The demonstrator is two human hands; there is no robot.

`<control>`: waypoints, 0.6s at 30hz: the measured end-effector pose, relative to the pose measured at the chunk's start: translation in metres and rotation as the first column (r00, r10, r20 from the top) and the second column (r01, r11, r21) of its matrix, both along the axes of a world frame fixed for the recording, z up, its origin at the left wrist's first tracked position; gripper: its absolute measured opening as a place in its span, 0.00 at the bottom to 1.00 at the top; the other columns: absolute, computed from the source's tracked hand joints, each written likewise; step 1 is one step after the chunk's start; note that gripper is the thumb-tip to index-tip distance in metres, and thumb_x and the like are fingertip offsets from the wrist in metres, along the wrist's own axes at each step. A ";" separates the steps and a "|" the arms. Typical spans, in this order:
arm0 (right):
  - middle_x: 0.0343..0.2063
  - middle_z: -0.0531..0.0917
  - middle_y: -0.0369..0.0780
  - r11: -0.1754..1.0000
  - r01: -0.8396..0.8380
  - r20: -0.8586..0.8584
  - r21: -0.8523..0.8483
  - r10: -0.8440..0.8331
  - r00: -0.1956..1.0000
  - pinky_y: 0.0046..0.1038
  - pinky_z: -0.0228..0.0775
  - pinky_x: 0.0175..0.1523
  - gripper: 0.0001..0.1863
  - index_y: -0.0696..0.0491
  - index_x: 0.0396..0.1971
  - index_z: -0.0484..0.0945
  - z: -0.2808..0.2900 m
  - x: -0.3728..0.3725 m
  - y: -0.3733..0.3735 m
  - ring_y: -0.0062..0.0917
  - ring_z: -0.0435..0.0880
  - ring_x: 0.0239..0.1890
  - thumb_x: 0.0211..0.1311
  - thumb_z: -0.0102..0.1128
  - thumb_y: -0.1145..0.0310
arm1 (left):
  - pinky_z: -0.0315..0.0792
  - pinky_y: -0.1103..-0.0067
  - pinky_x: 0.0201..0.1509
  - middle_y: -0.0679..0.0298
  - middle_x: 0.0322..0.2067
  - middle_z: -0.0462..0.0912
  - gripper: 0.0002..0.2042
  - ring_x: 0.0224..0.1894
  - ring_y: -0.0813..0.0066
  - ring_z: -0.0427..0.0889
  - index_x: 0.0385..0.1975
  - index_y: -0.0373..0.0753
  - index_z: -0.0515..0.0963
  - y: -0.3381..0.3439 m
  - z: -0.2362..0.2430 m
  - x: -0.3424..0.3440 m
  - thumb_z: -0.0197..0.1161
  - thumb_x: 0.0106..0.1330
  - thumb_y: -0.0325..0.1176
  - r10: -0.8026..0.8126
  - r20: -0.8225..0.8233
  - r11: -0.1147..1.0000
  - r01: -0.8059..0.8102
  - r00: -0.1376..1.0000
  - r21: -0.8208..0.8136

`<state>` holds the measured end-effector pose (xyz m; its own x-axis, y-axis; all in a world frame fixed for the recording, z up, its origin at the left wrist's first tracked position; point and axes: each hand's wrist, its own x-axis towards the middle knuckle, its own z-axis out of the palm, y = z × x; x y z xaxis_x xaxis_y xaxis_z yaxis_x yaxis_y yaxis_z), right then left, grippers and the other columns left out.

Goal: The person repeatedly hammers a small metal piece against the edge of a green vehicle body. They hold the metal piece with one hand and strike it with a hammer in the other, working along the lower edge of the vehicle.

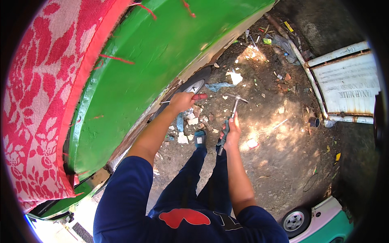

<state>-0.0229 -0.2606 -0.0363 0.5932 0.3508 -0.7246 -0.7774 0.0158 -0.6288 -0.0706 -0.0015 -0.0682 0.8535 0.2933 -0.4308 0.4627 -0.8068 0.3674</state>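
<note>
My left hand [182, 101] is wrapped round a screwdriver with a red handle [199, 96]. Its thin shaft points left toward the lower edge of the green car body [158, 52], beside the wheel [196, 86]; I cannot tell whether the tip touches the metal. In my right hand [232, 131] is a hammer [235, 106], gripped by its dark handle with the metal head up. The hammer head hangs apart from the screwdriver, to the right of its red end.
A red and white patterned cloth [44, 101] drapes over the green car. Broken flakes [193, 120] and a blue rag [219, 86] litter the dirt ground. A rusty white-framed sign [346, 85] stands at right; another car's wheel [296, 222] shows at lower right.
</note>
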 end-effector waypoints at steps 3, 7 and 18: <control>0.21 0.73 0.34 0.992 -0.124 -0.005 -0.038 0.124 0.992 0.22 0.62 0.16 0.28 0.39 0.71 0.59 -0.007 0.003 0.010 0.18 0.69 0.13 0.73 0.51 0.63 | 0.75 0.58 0.43 0.51 0.30 0.84 0.10 0.36 0.49 0.83 0.33 0.40 0.80 0.005 0.003 0.004 0.59 0.60 0.40 0.051 -0.011 0.999 -0.051 0.999 -0.012; 0.22 0.74 0.34 1.000 -0.011 -0.021 0.021 0.011 1.000 0.21 0.62 0.16 0.28 0.39 0.71 0.59 -0.005 0.014 0.014 0.18 0.69 0.13 0.73 0.51 0.61 | 0.74 0.57 0.41 0.50 0.29 0.83 0.11 0.35 0.48 0.83 0.34 0.40 0.79 0.009 0.003 0.006 0.57 0.61 0.40 0.080 0.022 0.997 -0.080 0.997 -0.019; 0.21 0.72 0.33 0.991 0.107 -0.028 0.075 -0.105 0.994 0.22 0.63 0.17 0.28 0.40 0.71 0.60 -0.001 0.024 0.023 0.17 0.68 0.15 0.73 0.51 0.64 | 0.75 0.58 0.44 0.52 0.30 0.84 0.10 0.37 0.49 0.83 0.34 0.41 0.78 0.001 0.008 0.003 0.61 0.61 0.40 -0.006 -0.045 1.000 0.006 0.999 0.009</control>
<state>0.0011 -0.2375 -0.0375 0.6129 0.3414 -0.7126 -0.7835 0.1459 -0.6040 -0.0678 -0.0009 -0.0601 0.8351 0.2922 -0.4661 0.4737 -0.8129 0.3390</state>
